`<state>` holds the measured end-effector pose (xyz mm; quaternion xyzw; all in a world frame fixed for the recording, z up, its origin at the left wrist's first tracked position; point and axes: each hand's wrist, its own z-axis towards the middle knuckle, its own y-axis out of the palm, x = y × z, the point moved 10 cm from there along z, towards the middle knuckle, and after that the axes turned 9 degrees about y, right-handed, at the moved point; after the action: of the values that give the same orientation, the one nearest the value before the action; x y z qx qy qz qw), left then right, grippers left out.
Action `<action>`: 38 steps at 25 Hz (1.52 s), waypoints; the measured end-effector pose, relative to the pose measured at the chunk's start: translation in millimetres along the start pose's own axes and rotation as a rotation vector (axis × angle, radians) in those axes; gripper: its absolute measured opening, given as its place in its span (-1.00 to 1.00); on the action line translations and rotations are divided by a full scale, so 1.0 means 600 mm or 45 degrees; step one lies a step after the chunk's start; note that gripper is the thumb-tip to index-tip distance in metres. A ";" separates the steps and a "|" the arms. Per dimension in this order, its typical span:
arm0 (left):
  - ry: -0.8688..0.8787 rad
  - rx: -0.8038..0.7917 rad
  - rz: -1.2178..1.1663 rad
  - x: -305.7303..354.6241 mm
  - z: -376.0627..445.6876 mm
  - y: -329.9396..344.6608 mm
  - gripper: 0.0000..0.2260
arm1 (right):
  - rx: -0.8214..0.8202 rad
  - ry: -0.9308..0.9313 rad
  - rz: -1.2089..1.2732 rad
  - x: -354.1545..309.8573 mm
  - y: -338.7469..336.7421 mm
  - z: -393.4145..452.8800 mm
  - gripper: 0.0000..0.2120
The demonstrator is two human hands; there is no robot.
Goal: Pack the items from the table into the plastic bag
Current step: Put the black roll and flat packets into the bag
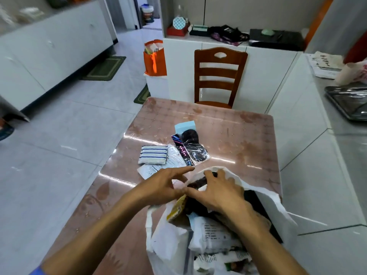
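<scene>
A white plastic bag (pixel 170 241) stands open at the table's near edge, stuffed with white packets and a yellow-brown packet. My right hand (pixel 220 192) is over the bag's mouth, fingers closed on a dark item (pixel 198 183) at the rim. My left hand (pixel 165 184) sits beside it at the bag's left rim, fingers spread. On the table behind lie a striped cloth (pixel 153 154), white paper packets (pixel 158 167), a dark patterned packet (pixel 190 150), a black round item (pixel 189 135) and a light blue box (pixel 185 126).
The pink glossy table (pixel 238 139) has a wooden chair (pixel 219 76) at its far side. White cabinets run along the right, with a metal tray (pixel 349 102) on top. An orange bag (pixel 155 58) stands on a white stand beyond the table.
</scene>
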<state>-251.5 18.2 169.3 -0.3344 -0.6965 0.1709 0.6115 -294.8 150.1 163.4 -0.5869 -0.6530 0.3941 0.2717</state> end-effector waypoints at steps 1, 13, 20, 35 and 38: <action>-0.060 0.078 -0.220 -0.024 -0.002 -0.017 -0.56 | 0.063 -0.016 0.016 0.001 -0.029 -0.005 -0.17; -0.705 -0.051 0.520 -0.528 0.183 -0.047 0.22 | 0.585 -0.156 0.567 -0.017 -0.068 0.041 -0.96; -0.709 0.039 0.499 -0.488 0.208 -0.049 -0.32 | 0.530 -0.214 0.600 -0.008 -0.062 0.053 -0.94; -0.388 0.959 -0.257 -0.312 0.037 -0.163 -0.89 | 0.623 -0.326 0.759 0.012 -0.081 -0.012 -0.81; -0.009 0.923 -0.747 -0.133 -0.005 -0.197 -0.82 | 0.396 -0.339 1.331 0.015 -0.099 -0.012 -0.49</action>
<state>-277.0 -121.3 187.3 0.1124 -0.6591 0.2242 0.7090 -323.4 160.3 216.0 -0.7305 -0.2382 0.6388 0.0389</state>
